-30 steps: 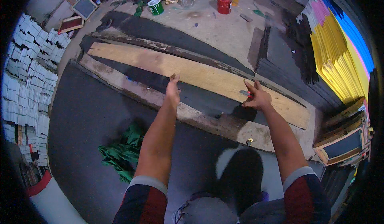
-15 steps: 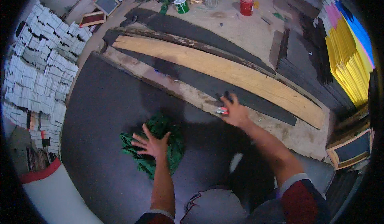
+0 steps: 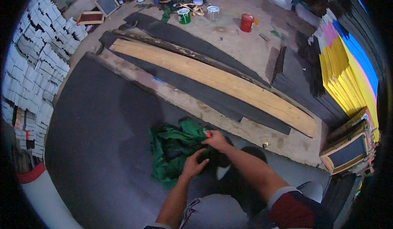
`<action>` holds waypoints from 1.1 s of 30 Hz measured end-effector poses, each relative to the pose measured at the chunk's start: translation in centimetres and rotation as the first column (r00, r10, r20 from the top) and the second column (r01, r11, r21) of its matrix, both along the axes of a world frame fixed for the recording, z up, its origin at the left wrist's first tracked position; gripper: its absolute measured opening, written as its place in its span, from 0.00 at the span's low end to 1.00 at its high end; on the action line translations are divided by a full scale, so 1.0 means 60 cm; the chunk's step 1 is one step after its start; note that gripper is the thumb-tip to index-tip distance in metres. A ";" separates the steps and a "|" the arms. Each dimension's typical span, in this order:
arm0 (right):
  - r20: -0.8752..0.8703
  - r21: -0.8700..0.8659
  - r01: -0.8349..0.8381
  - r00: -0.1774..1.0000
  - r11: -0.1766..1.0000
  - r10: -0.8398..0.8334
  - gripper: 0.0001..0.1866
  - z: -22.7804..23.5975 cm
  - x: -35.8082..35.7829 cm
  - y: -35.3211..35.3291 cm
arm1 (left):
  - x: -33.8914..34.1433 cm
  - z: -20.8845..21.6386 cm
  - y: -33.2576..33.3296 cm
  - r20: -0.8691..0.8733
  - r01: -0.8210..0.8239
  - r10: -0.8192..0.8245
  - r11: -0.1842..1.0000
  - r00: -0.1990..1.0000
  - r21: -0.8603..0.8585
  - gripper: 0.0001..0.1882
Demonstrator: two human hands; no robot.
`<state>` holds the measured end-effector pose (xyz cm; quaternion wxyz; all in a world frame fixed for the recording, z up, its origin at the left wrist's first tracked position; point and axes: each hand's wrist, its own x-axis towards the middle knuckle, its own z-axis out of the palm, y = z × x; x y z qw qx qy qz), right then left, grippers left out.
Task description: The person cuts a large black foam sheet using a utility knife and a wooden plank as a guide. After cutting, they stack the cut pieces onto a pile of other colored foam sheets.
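Here, the right hand grips a red tool at the green cloth, the left hand loosely spread.

Your green cloth lies bunched in a loose, crumpled heap just below and left of the middle of the frame, its folds deep and uneven, its outline ragged. The small red tool you hold shows only in part, near the centre, at the heap's upper right edge; its tip is unclear.

Right hand holds red tool, left hand at green cloth.
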<state>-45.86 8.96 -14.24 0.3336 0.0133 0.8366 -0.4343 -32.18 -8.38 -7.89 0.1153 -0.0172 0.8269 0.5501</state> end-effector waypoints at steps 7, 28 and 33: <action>-0.384 0.415 0.080 0.919 0.906 0.094 0.39 0.107 -0.007 0.051 | 0.066 -0.085 -0.062 -0.161 -0.615 0.670 0.523 0.725 -0.590 0.29; -0.765 -0.364 0.415 0.377 0.834 -0.522 0.13 0.279 -0.358 0.046 | -0.156 -0.091 0.085 -0.106 -0.171 0.136 0.733 0.985 -0.658 0.39; -0.908 -0.350 0.380 0.086 0.856 -0.410 0.19 0.369 -0.469 0.035 | -0.156 -0.117 0.092 -0.114 -0.109 0.033 0.642 0.993 -0.759 0.43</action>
